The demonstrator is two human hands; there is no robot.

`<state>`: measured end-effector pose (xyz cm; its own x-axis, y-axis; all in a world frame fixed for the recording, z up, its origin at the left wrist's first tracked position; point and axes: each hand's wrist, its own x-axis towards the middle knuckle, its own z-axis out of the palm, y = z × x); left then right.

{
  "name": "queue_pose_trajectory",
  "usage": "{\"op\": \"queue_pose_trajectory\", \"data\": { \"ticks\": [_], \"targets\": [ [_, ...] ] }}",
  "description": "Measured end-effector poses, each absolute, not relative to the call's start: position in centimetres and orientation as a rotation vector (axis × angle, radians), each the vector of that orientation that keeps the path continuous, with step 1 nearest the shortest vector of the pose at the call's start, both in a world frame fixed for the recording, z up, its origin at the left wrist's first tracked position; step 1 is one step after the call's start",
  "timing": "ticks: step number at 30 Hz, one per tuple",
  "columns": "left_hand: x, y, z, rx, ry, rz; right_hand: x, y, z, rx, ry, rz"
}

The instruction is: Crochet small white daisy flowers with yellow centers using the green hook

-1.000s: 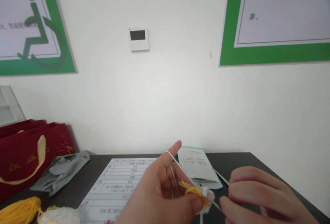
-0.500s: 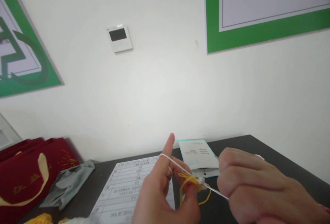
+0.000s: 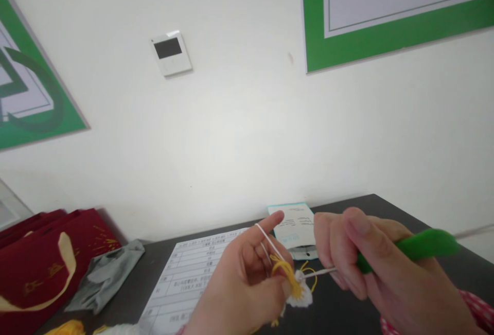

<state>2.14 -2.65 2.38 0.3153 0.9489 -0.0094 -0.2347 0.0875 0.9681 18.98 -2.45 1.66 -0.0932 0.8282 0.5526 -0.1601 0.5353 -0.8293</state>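
My left hand [image 3: 247, 273] pinches a small crochet piece [image 3: 303, 293], white with a yellow centre, between thumb and fingers. White yarn [image 3: 271, 240] runs over its raised index finger down to the piece, and loose yellow yarn ends [image 3: 283, 263] stick out around the fingertips. In my right hand [image 3: 370, 263] is a crochet hook [image 3: 428, 246] with a green handle, its fingers closed round the grip. The hook's thin metal shaft points left, and its tip meets the white edge of the piece, where the exact stitch is too small to make out.
A printed sheet [image 3: 181, 268] lies on the dark table [image 3: 386, 216], with a pale blue-edged packet [image 3: 295, 222] behind the hands. Dark red gift bags [image 3: 34, 263], a grey cloth pouch [image 3: 104, 273] and yellow yarn [image 3: 67, 328] are at left. The white wall [image 3: 239, 119] rises behind.
My right hand has turned over, bringing the green handle into view. My left index finger has tipped to the right and lower, and the white part of the piece shows more.
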Motion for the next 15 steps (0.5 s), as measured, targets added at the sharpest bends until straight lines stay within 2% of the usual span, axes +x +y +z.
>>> {"op": "queue_pose_trajectory", "data": {
  "ticks": [3,7,11,15],
  "targets": [
    [1.5,-2.3,2.1,1.033,0.721,0.935,18.8,-2.6,1.7,-0.57,-1.422,0.959],
    [1.4,-2.1,1.7,1.006,0.602,0.9,18.1,-1.9,1.5,-0.528,-1.239,1.266],
    [1.9,-2.0,1.4,1.036,0.652,1.069,17.5,-1.1,1.0,-0.486,-0.927,1.621],
    [2.3,-2.0,1.1,1.094,0.672,1.275,17.4,-0.7,0.8,-0.473,-0.732,1.734]
  ]
}}
